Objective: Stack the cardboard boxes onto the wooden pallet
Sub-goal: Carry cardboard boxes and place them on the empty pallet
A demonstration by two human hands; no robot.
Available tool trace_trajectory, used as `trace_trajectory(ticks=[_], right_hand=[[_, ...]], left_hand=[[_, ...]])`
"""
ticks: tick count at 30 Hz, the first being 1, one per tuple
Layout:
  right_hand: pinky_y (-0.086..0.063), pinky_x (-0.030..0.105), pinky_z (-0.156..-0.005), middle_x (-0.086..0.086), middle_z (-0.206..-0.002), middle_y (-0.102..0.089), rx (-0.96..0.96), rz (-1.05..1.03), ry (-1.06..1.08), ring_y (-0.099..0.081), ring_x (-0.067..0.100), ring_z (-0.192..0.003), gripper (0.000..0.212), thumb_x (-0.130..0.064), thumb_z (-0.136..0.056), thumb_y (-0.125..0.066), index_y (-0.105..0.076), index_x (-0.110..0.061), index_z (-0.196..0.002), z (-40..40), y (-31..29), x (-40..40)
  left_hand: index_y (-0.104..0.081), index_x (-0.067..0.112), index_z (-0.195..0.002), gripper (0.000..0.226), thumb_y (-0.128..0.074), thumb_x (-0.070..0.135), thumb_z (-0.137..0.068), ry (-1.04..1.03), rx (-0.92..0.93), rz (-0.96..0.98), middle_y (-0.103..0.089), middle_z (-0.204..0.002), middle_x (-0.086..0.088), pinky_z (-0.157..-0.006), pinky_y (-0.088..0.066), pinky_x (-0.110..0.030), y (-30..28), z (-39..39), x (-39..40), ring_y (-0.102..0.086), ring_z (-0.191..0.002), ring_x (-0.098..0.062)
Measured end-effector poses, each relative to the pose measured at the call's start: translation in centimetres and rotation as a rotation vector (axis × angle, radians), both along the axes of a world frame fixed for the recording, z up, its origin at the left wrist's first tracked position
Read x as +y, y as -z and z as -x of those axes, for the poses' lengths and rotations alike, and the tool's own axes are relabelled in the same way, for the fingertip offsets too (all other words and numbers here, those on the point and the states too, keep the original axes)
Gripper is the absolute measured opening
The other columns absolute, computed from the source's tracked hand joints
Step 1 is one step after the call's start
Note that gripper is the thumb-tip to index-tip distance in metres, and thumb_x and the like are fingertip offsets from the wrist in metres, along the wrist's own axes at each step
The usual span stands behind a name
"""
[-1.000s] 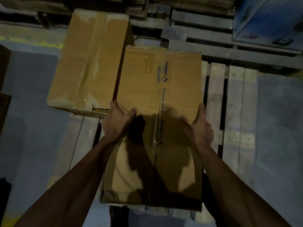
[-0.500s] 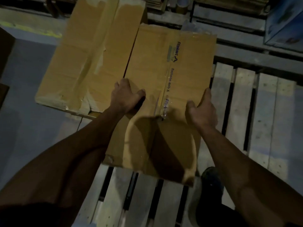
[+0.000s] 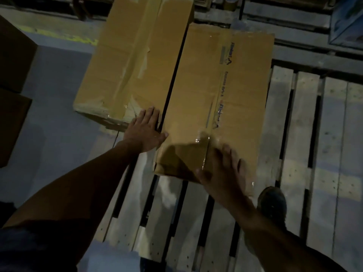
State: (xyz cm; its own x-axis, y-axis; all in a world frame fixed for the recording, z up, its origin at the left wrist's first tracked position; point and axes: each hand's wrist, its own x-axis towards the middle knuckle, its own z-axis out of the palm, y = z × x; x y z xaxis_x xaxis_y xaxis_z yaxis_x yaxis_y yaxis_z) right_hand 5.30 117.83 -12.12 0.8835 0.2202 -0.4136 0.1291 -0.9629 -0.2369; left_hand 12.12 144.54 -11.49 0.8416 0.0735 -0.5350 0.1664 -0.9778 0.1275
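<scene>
Two taped brown cardboard boxes lie side by side on the wooden pallet (image 3: 298, 134). The left box (image 3: 135, 55) has brown tape down its middle. The right box (image 3: 231, 91) carries blue printed lettering along its clear tape seam. My left hand (image 3: 146, 132) lies flat with straight fingers over the narrow gap between the two boxes, at their near ends. My right hand (image 3: 225, 173) rests flat with spread fingers on the near end of the right box, slightly blurred.
A dark shoe (image 3: 272, 201) stands on the pallet slats right of my right arm. Dark boxes (image 3: 13, 91) sit at the left edge on the grey floor. More pallets (image 3: 284, 22) and a blue box (image 3: 347, 18) lie behind.
The right box has gone forward and down onto the pallet beside the left box. Both hands have left its sides and now lie flat on top.
</scene>
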Motion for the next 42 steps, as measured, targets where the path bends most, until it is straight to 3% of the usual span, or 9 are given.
trace_trajectory(ticks=[4,7,11,14,19,24,32,39,42], right_hand=[[-0.024,0.065,-0.111,0.019,-0.163,-0.022,-0.030,0.031,-0.118,-0.024,0.047,-0.146,0.095,-0.083,-0.085,-0.030,-0.034,-0.019,-0.155,4.9,1.8,1.8],[-0.019,0.068,-0.111,0.022,-0.165,-0.013,-0.132,0.110,-0.163,-0.019,0.049,-0.148,0.088,-0.065,-0.085,-0.056,-0.029,-0.024,-0.158,5.8,3.3,2.3],[-0.025,0.070,-0.108,0.021,-0.160,-0.029,-0.251,0.116,-0.078,-0.023,0.047,-0.144,0.089,-0.042,-0.078,-0.080,-0.036,-0.031,-0.155,5.5,5.0,2.7],[-0.018,0.069,-0.107,0.019,-0.159,-0.033,-0.281,0.100,-0.061,-0.024,0.045,-0.143,0.088,-0.046,-0.076,-0.079,-0.036,-0.036,-0.152,5.3,5.7,2.7],[-0.010,0.063,-0.109,0.017,-0.160,-0.032,-0.291,0.055,-0.034,-0.025,0.042,-0.145,0.084,-0.036,-0.079,-0.082,-0.040,-0.039,-0.151,3.0,5.5,3.6],[0.001,0.066,-0.115,0.012,-0.168,-0.001,-0.194,0.007,-0.027,0.004,0.037,-0.153,0.070,-0.036,-0.098,-0.058,-0.019,-0.044,-0.156,-1.7,4.2,4.8],[0.007,0.062,-0.116,0.008,-0.168,0.012,-0.127,-0.001,-0.049,0.015,0.033,-0.153,0.064,-0.043,-0.104,-0.043,-0.009,-0.045,-0.158,-5.0,3.7,4.5],[0.004,0.062,-0.116,0.008,-0.168,0.008,-0.137,0.014,-0.038,0.012,0.032,-0.153,0.065,-0.043,-0.103,-0.046,-0.011,-0.045,-0.157,-7.2,3.8,4.7],[0.005,0.062,-0.116,0.008,-0.168,0.006,-0.134,0.003,-0.031,0.011,0.033,-0.153,0.064,-0.044,-0.103,-0.047,-0.014,-0.045,-0.157,-7.6,3.9,4.7]], left_hand=[[0.008,0.019,-0.157,0.094,-0.038,0.070,-0.092,0.068,0.015,0.003,0.013,-0.165,-0.002,-0.121,-0.005,-0.044,0.1,0.4,1.8,0.010,-0.152,-0.025],[0.008,0.020,-0.157,0.095,-0.036,0.072,-0.091,0.087,-0.008,0.003,0.014,-0.165,-0.001,-0.121,-0.004,-0.045,0.8,0.6,2.0,0.010,-0.152,-0.025],[0.007,0.025,-0.157,0.092,-0.035,0.073,-0.090,0.105,-0.044,0.013,0.013,-0.165,-0.001,-0.121,-0.004,-0.045,1.1,0.7,2.3,0.009,-0.152,-0.026],[0.005,0.028,-0.157,0.087,-0.032,0.071,-0.092,0.144,-0.071,-0.001,0.012,-0.165,-0.002,-0.121,-0.005,-0.045,1.4,0.8,2.5,0.008,-0.152,-0.027],[0.003,0.031,-0.157,0.082,-0.030,0.071,-0.093,0.187,-0.124,-0.020,0.009,-0.166,-0.002,-0.120,-0.007,-0.045,2.1,1.0,3.1,0.005,-0.152,-0.027],[0.007,0.031,-0.157,0.092,-0.024,0.081,-0.086,0.251,-0.119,-0.034,0.010,-0.165,-0.004,-0.120,-0.007,-0.046,2.3,1.0,3.9,0.004,-0.152,-0.028],[0.008,0.034,-0.156,0.108,-0.007,0.091,-0.065,0.235,-0.226,-0.009,0.015,-0.164,-0.007,-0.118,0.008,-0.052,4.4,1.8,3.7,0.012,-0.151,-0.030],[-0.025,0.032,-0.154,0.077,-0.020,0.073,-0.088,0.099,-0.461,0.052,-0.017,-0.162,-0.012,-0.117,0.003,-0.058,6.8,1.8,2.6,-0.006,-0.149,-0.038],[-0.027,0.033,-0.152,0.071,-0.022,0.069,-0.091,0.093,-0.493,0.026,-0.024,-0.157,-0.015,-0.115,-0.002,-0.062,7.5,1.4,2.4,-0.013,-0.147,-0.041]])
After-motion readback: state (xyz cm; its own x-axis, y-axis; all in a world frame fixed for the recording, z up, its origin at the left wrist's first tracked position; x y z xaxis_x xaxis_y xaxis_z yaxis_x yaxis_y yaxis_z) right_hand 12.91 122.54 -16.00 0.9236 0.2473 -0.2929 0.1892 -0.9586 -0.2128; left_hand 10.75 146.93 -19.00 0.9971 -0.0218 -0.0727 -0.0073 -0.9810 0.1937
